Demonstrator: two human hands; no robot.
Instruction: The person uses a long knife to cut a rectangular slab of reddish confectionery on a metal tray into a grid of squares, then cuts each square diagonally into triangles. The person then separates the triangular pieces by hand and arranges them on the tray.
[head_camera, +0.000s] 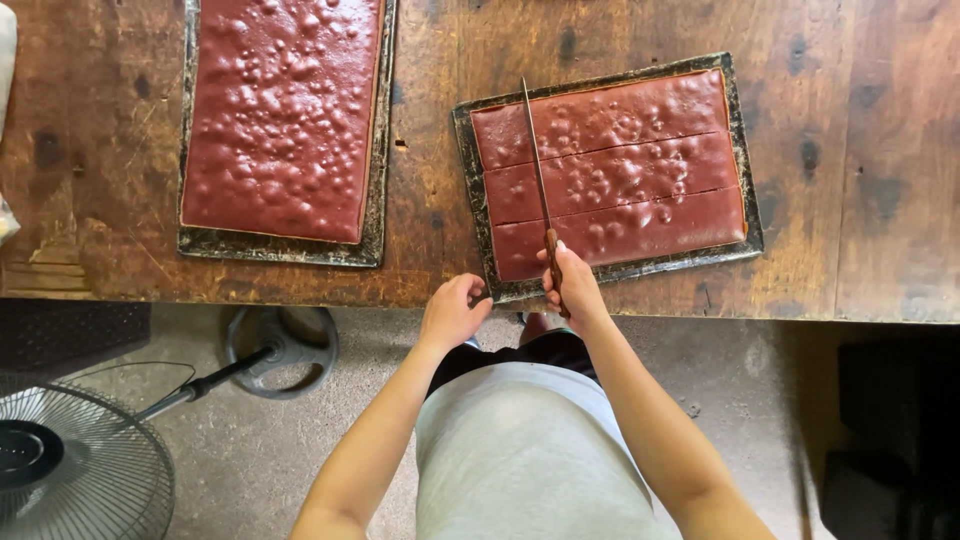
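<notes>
A dark metal tray on the wooden table holds a bubbly reddish-brown slab scored by two long cuts into three strips. My right hand grips the wooden handle of a long thin knife, whose blade lies across the slab's left part, pointing away from me. My left hand is loosely curled at the table's near edge, close to the tray's near-left corner; contact with the tray is unclear.
A second tray with an uncut reddish-brown slab lies to the left on the worn wooden table. Below the table edge, a floor fan with its round base stands on the concrete floor at left.
</notes>
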